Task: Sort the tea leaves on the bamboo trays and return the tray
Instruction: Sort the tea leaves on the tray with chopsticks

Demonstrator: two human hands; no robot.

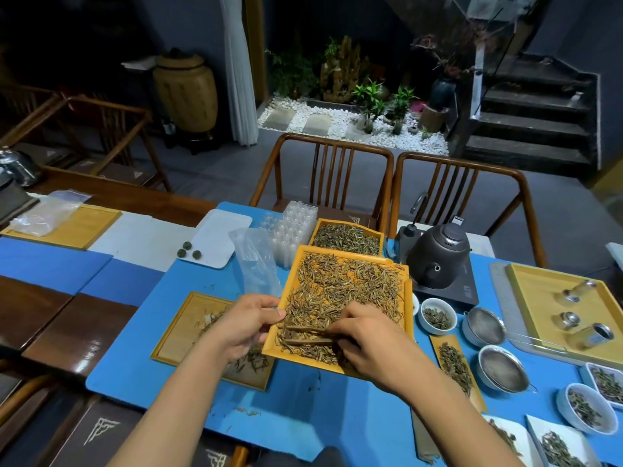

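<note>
A bamboo tray (292, 288) covered with brown tea leaves (350, 284) is tilted up over the blue mat. My left hand (244, 326) grips its left edge near the lower corner. My right hand (362, 338) rests on the leaves at the tray's near end and holds dark wooden tongs (308, 335) that lie across the leaves. Under the left hand lies a second bamboo tray (182, 326) with a few scattered leaves. A third tray (347, 235) full of greener leaves sits behind the tilted one.
A dark kettle (438, 256) on its base stands right of the trays. White bowls of tea (437, 316), metal strainers (483, 326), a narrow scoop tray (455, 365) and a tray with small jars (526, 298) fill the right. Plastic bag (256, 261), clear tube rack (293, 230), chairs (332, 170) behind.
</note>
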